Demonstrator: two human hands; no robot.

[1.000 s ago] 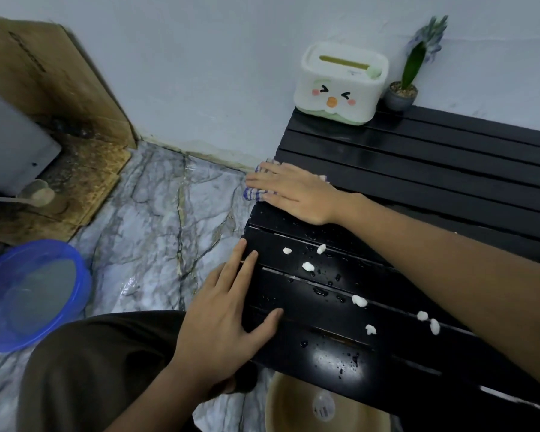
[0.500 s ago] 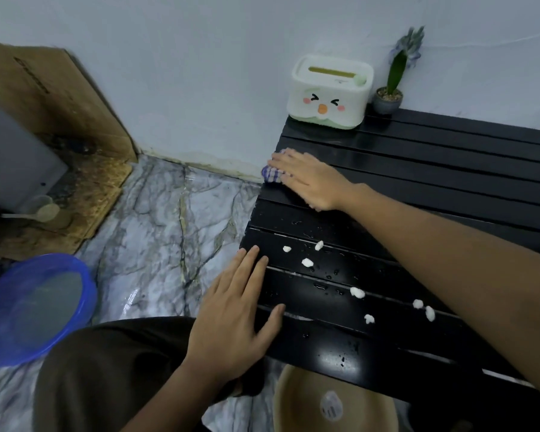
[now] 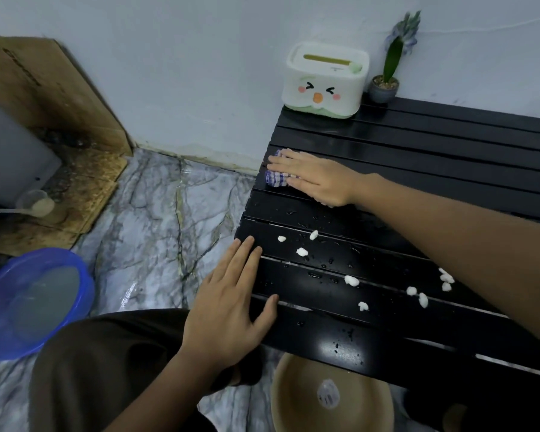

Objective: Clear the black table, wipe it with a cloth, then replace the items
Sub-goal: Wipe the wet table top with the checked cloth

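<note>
The black slatted table (image 3: 434, 169) fills the right side. My right hand (image 3: 317, 179) lies flat, fingers straight, pressing a blue-and-white checked cloth (image 3: 275, 179) onto the table near its left edge. My left hand (image 3: 231, 304) rests flat on the table's left front corner, fingers spread. Several white crumbs (image 3: 351, 279) and water droplets lie on the front slats. A white tissue box with a cartoon face (image 3: 325, 82) and a small potted plant (image 3: 385, 85) stand at the table's back edge by the wall.
A beige bowl (image 3: 331, 397) sits on the marble floor below the table's front edge. A blue basin of water (image 3: 32, 300) stands at the left. Cardboard (image 3: 50, 98), a grey container (image 3: 10, 157) and a scoop (image 3: 35, 205) occupy the far left corner.
My right hand has slid the cloth away from me along the left edge, from hanging over the edge to a slat further back. My left hand stays on the corner.
</note>
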